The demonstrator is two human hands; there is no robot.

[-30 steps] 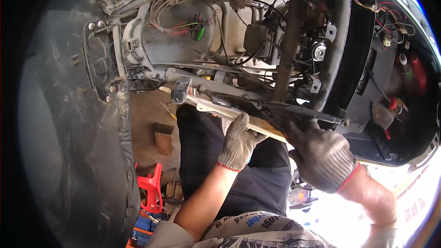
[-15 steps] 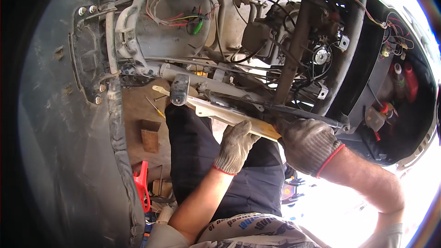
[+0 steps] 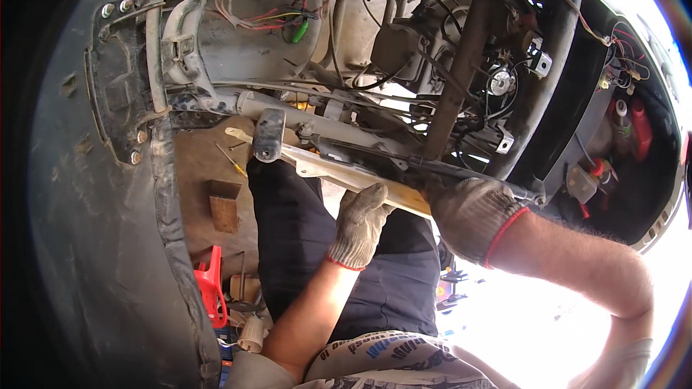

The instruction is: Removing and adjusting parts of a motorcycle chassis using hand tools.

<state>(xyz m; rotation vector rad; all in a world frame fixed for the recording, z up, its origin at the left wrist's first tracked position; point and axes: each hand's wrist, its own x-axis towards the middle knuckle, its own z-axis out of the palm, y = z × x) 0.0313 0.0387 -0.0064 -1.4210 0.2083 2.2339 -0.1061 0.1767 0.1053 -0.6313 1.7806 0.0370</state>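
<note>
A long, narrow cream-and-yellow metal strip [image 3: 333, 173] lies slantwise along a dark frame rail [image 3: 461, 176]. My left hand [image 3: 358, 227], in a grey knitted glove, is closed on the strip's lower edge, thumb on top. At the strip's right end, my right hand [image 3: 472, 220] is curled against the rail in a matching glove. Its fingertips are hidden, so what they hold cannot be made out. Nearer the left end, a dark rounded bracket [image 3: 269, 135] stands in front of the strip.
Above the hands are a vehicle's frame, a grey tank [image 3: 263, 50] and loose wires [image 3: 231, 3]. A dark padded panel [image 3: 108, 238] fills the left side. Below lie a screwdriver [image 3: 236, 163], a rusty block [image 3: 224, 207] and a red plastic object [image 3: 210, 288]. Bottles [image 3: 640, 130] stand at right.
The view has shifted slightly, moving most things a little left in the picture. Both hands keep their places along the strip; my right forearm and elbow sit a bit farther right.
</note>
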